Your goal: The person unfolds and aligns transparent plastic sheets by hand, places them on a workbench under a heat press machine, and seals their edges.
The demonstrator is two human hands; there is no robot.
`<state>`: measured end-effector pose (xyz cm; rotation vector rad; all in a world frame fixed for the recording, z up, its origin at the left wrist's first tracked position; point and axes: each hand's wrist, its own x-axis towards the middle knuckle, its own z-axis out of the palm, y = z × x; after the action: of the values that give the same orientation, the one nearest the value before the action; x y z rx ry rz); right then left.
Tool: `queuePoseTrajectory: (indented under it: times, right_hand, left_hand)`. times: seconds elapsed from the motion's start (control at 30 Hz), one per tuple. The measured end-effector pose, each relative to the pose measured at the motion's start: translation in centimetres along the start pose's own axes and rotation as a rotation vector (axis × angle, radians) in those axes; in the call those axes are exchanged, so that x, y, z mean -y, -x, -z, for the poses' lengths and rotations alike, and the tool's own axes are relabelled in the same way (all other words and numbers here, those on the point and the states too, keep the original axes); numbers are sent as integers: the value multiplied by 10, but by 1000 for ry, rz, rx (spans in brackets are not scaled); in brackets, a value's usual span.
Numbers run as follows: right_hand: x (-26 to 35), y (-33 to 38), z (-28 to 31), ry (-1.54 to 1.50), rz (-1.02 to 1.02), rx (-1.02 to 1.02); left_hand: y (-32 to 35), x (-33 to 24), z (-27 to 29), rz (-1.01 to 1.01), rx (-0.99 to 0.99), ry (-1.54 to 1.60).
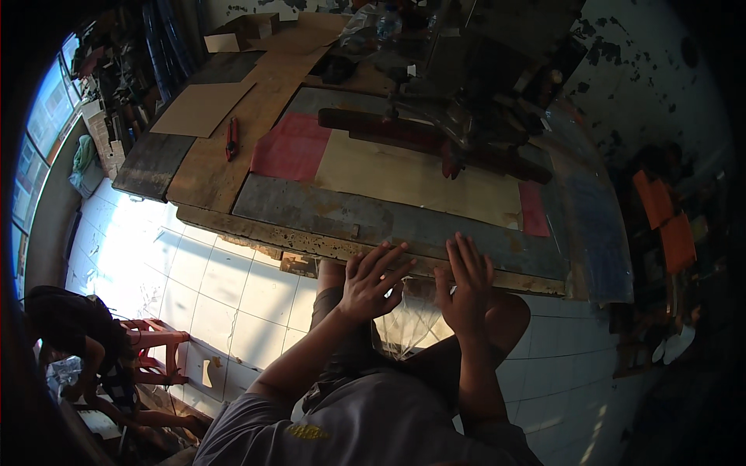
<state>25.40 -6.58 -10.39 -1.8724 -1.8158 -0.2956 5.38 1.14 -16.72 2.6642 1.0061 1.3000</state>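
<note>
My left hand (pixel 375 286) is at the front edge of the worktable, its fingers spread and nothing in them. My right hand (pixel 466 289) is beside it, fingers stretched out toward the table and also holding nothing. Just beyond both hands lies a flat grey board (pixel 350 213). On it is a long cream sheet (pixel 412 182) with a red piece (pixel 291 147) at its left end and a smaller red piece (pixel 533 208) at its right. A dark red bar (pixel 373 128) on a metal arm hangs over the sheet, hiding part of it.
A red box cutter (pixel 231 140) lies on the wooden tabletop at the left, near a brown cardboard sheet (pixel 203 109). An open cardboard box (pixel 242 33) stands at the back. Another person (pixel 81 342) sits low at the left by a red stool (pixel 159 349). Orange pieces (pixel 668 221) are at the right.
</note>
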Motion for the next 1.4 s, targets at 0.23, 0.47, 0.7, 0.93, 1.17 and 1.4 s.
queuePoseTrajectory:
  times: [0.23, 0.47, 0.7, 0.93, 1.17, 1.4]
  right_hand:
    - [14, 15, 3, -32, -14, 10]
    - [4, 36, 1, -221, -33, -113]
    - [13, 120, -47, -562, -384, -30]
    - [3, 146, -80, -921, -584, 95]
    - [-39, 138, 16, -905, -355, 194]
    - [-45, 106, 122, -884, -187, 428]
  left_hand:
    - [-5, -7, 12, 42, -17, 175]
    - [-26, -37, 15, 7, 245, 169]
    - [-24, -36, 19, 3, 296, 139]
    - [-34, -35, 21, -29, 262, 106]
    - [-52, -55, 53, 77, 379, 114]
    - [-92, -75, 77, -196, 434, 626]
